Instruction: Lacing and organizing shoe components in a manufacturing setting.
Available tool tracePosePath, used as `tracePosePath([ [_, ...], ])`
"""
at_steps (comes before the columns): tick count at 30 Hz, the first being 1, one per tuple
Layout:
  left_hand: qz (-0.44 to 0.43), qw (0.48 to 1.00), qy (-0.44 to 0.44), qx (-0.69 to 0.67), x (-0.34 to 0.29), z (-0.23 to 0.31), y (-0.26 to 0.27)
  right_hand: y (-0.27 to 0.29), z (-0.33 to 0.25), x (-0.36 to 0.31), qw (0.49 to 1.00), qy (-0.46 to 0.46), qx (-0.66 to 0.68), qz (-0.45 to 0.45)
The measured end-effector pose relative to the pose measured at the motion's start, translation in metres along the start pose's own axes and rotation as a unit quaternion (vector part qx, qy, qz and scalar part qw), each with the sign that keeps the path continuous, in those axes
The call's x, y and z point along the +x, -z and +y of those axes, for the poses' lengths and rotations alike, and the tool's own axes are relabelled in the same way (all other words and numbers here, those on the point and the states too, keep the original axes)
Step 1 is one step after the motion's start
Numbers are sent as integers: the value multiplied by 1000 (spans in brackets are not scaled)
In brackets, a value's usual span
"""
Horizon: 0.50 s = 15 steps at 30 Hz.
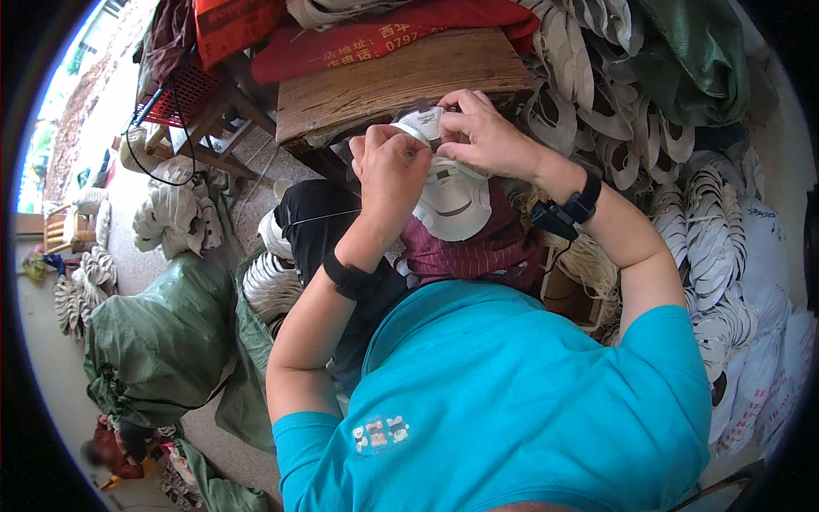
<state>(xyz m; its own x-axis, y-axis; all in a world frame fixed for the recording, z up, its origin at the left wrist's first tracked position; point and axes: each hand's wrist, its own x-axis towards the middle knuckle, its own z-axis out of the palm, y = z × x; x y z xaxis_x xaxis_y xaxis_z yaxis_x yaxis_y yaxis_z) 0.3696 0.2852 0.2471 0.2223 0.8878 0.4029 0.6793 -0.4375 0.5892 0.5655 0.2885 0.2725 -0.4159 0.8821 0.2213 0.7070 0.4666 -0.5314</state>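
Clearly, we are partway through handwork on a single piece, with plenty of similar pieces around us. At the far left, a stuffed green sack (162,337) rests on the floor, and nearer our legs a row of nested pale uppers (271,286) sits in another green bag; from this view we cannot tell whether those are finished or waiting. A thin thread (328,217) runs taut across the dark trouser leg to our left hand (391,175), whose fingers are closed, pinching the edge of the white shoe upper (456,213). That upper lies over the dark red striped cloth (473,254) on our lap, just before the near edge of the wooden table (401,77), its toe end toward us and its tongue with a dark tab held up at the far end. We judge the shape is already made up, while the threading seems unfinished, since the line is uncut; the stitches and any needle are too small to make out. Our right hand (490,141) has thumb and fingers curled against the tongue's edge, though we cannot tell whether they grip it. Farther right, loose pale strands (589,260) and tall stacks of uppers (712,235) stand by.
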Motion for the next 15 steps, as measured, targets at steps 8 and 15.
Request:
tracePosePath([
  [8,31,994,-109,-3,15,3,18,18,-12,-21,962,147,-125,195],
  [15,42,989,-136,-29,24,-19,38,22,49,-67,965,-59,-179,184],
])
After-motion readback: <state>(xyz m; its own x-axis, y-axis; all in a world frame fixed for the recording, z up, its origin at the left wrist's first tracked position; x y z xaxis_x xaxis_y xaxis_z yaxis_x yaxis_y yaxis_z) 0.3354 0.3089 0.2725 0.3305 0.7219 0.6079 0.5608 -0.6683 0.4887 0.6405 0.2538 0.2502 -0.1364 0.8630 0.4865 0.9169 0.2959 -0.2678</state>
